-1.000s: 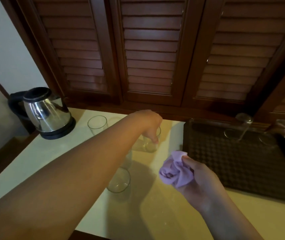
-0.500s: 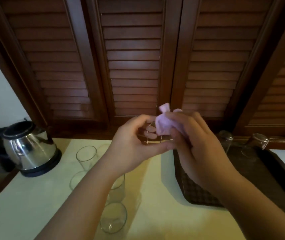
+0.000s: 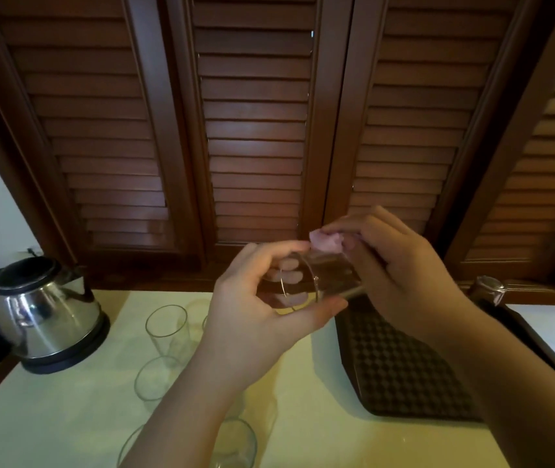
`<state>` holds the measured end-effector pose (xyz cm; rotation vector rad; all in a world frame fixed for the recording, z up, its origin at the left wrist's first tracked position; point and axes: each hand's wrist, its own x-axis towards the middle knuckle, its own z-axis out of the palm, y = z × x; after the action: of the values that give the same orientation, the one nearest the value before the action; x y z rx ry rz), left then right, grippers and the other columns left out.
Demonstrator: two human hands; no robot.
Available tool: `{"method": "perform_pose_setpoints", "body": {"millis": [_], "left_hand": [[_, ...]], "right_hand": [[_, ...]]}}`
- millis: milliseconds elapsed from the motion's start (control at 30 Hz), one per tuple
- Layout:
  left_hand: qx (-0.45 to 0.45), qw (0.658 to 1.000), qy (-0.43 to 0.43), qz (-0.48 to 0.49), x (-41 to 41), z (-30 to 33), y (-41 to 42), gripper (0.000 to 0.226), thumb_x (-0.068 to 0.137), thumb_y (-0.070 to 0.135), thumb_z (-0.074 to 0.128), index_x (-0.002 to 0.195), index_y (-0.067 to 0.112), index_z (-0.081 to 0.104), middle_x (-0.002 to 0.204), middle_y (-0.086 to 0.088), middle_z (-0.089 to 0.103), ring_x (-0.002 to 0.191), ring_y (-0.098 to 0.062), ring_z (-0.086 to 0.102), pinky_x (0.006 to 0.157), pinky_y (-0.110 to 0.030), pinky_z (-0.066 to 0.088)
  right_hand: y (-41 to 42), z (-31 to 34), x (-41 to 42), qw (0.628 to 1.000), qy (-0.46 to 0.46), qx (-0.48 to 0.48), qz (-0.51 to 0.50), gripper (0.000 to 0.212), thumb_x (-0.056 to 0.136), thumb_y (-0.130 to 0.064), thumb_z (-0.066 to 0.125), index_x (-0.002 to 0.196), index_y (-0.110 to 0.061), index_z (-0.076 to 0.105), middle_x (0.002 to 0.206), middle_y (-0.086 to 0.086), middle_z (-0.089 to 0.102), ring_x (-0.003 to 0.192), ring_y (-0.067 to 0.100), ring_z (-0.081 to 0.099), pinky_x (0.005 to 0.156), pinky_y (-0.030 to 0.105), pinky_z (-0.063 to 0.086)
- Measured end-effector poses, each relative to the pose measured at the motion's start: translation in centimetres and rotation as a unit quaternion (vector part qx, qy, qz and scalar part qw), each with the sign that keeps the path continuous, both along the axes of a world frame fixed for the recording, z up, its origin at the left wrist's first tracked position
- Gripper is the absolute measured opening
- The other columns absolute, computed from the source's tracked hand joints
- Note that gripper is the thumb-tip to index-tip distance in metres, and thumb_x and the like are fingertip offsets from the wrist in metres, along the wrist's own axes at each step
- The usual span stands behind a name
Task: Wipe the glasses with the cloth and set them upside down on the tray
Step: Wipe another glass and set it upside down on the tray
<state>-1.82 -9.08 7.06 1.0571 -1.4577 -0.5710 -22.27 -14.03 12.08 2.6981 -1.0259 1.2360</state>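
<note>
- left hand [image 3: 252,298] has its fingers [image 3: 287,265] curled around a glass [image 3: 316,276], held sideways above the counter [image 3: 320,434]
- right hand [image 3: 400,275] pinches the purple cloth [image 3: 326,241] on the glass
- tray [image 3: 400,369] sits toward the counter's right edge, more glasses [image 3: 166,329] and a kettle [image 3: 46,312] near the left edge

Dim, warm indoor light. Glare streaks on the kettle [image 3: 45,312], well left of the grip. Soft shadows under both forearms. Overall softness; louvred doors [image 3: 255,130] bow at frame edges.
</note>
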Motion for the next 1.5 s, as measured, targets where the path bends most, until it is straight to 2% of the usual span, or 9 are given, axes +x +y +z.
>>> {"method": "perform_pose_setpoints", "body": {"millis": [133, 300, 467, 633, 833, 1000, 1200, 1400, 1500], "left_hand": [[0.022, 1.0, 0.013, -0.014, -0.4, -0.2, 0.2, 0.061, 0.071, 0.05, 0.101, 0.123, 0.063, 0.07, 0.115, 0.016, 0.074, 0.112, -0.008, 0.074, 0.085, -0.029, 0.066], [0.052, 0.988, 0.146, -0.015, -1.7, 0.1, 0.0, 0.062, 0.074, 0.056, 0.09, 0.128, 0.029, 0.075, 0.11, 0.007, 0.083, 0.108, -0.016, 0.08, 0.089, -0.04, 0.069], [0.106, 0.965, 0.237, -0.05, -3.9, 0.3, 0.2, 0.056, 0.081, 0.05, 0.09, 0.126, 0.018, 0.077, 0.101, -0.004, 0.084, 0.097, -0.022, 0.084, 0.08, -0.036, 0.069], [0.136, 0.956, 0.241, -0.094, -6.8, 0.4, 0.8, 0.054, 0.078, 0.043, 0.075, 0.125, 0.017, 0.077, 0.099, 0.002, 0.085, 0.094, -0.009, 0.083, 0.075, -0.023, 0.066], [0.109, 0.991, 0.066, -0.045, -7.9, 1.0, -0.1, 0.049, 0.082, 0.061, 0.065, 0.125, 0.039, 0.077, 0.108, 0.023, 0.081, 0.1, 0.004, 0.074, 0.08, -0.011, 0.056], [0.179, 0.977, 0.085, -0.079, -11.0, 1.2, -0.9, 0.035, 0.1, 0.049, 0.057, 0.104, 0.03, 0.086, 0.09, 0.009, 0.083, 0.084, 0.003, 0.075, 0.079, -0.012, 0.051], [0.333, 0.893, 0.299, -0.047, -16.2, -0.5, -1.6, 0.033, 0.101, 0.045, 0.069, 0.118, 0.018, 0.079, 0.101, -0.008, 0.087, 0.088, -0.018, 0.083, 0.086, -0.038, 0.06], [0.38, 0.836, 0.385, -0.092, -21.1, -2.5, -1.0, 0.06, 0.108, 0.056, 0.046, 0.104, 0.013, 0.089, 0.101, -0.012, 0.085, 0.079, -0.019, 0.08, 0.071, -0.032, 0.061], [0.363, 0.841, 0.383, -0.122, -22.6, -2.5, -0.6, 0.061, 0.107, 0.061, 0.045, 0.106, 0.019, 0.089, 0.105, -0.01, 0.085, 0.091, -0.019, 0.083, 0.081, -0.035, 0.064]], "right_hand": [[0.4, 0.0, -0.2, 0.997, -0.013, 0.05, -0.049, 0.025, 0.108, -0.02, 0.048, 0.122, -0.028, 0.068, 0.107, -0.02, 0.06, 0.102, -0.003, 0.061, 0.082, 0.01, 0.048], [3.0, -2.5, 0.5, 0.988, 0.021, -0.155, -0.001, 0.033, 0.104, -0.007, 0.056, 0.134, -0.007, 0.067, 0.134, 0.011, 0.067, 0.125, 0.029, 0.063, 0.102, 0.045, 0.052], [1.7, -4.3, -1.6, 0.969, -0.061, -0.226, -0.077, 0.031, 0.109, -0.013, 0.05, 0.139, -0.011, 0.058, 0.142, 0.007, 0.054, 0.129, 0.026, 0.057, 0.101, 0.047, 0.052], [2.0, -2.6, -2.1, 0.963, -0.226, -0.045, -0.137, 0.027, 0.107, -0.014, 0.048, 0.124, -0.023, 0.066, 0.117, -0.003, 0.064, 0.11, 0.002, 0.06, 0.091, 0.011, 0.044], [1.7, 0.4, -5.4, 0.96, -0.097, 0.248, -0.091, 0.027, 0.108, -0.018, 0.051, 0.101, -0.035, 0.07, 0.087, -0.019, 0.069, 0.08, -0.005, 0.068, 0.068, 0.01, 0.05], [1.4, -2.1, -7.8, 0.769, -0.357, 0.529, -0.033, 0.024, 0.108, -0.01, 0.053, 0.094, -0.016, 0.073, 0.099, 0.008, 0.076, 0.086, 0.017, 0.075, 0.078, 0.034, 0.062], [3.8, -7.3, -9.4, 0.586, -0.642, 0.492, 0.054, 0.029, 0.093, -0.026, 0.067, 0.117, -0.01, 0.072, 0.108, 0.016, 0.078, 0.094, 0.028, 0.078, 0.084, 0.046, 0.061], [6.7, -9.5, -10.9, 0.851, -0.463, 0.245, -0.022, 0.029, 0.107, -0.025, 0.053, 0.126, -0.039, 0.07, 0.141, -0.009, 0.062, 0.141, 0.017, 0.055, 0.107, 0.05, 0.054], [5.3, -8.9, -13.1, 0.865, -0.421, 0.273, -0.01, 0.033, 0.11, -0.029, 0.05, 0.138, -0.038, 0.065, 0.146, -0.02, 0.059, 0.145, 0.013, 0.05, 0.113, 0.052, 0.049]]}}
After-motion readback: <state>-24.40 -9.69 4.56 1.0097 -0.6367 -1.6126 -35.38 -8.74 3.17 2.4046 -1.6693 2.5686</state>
